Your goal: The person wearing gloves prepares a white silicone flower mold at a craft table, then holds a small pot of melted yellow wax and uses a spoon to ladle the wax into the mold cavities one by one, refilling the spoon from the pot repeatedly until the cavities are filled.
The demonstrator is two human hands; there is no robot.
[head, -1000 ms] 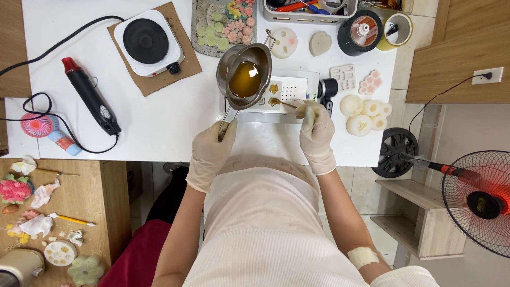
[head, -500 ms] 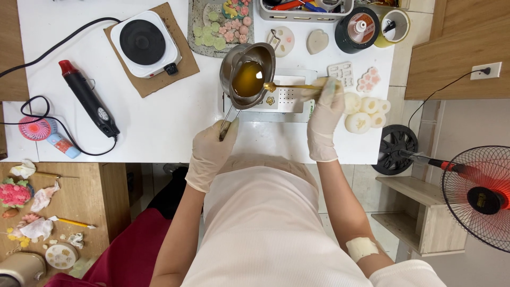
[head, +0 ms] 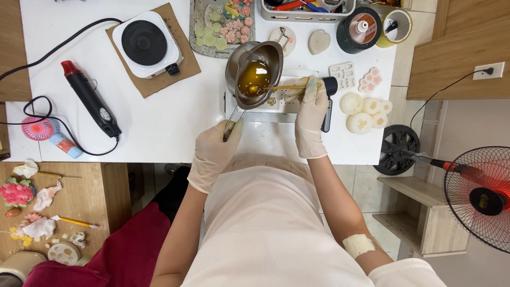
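— Gloves on both hands, see? The left hand (head: 215, 151) is closed round the long handle of the metal melting pot (head: 255, 72), holding it above the white bench (head: 170, 122); amber liquid sits inside.

— And the right?

— The right hand (head: 311, 114) pinches a thin stirring stick (head: 279, 87), its tip dipped in the liquid. I'd say slow strokes and a level pot, with the left hand firm, would keep it from slopping.

— What's around?

— Going left to right: a black heat gun (head: 90, 101), a small hotplate (head: 146, 45) on cardboard, pale round wax pieces (head: 364, 111), then a red-centred fan (head: 478, 196) standing off the bench.
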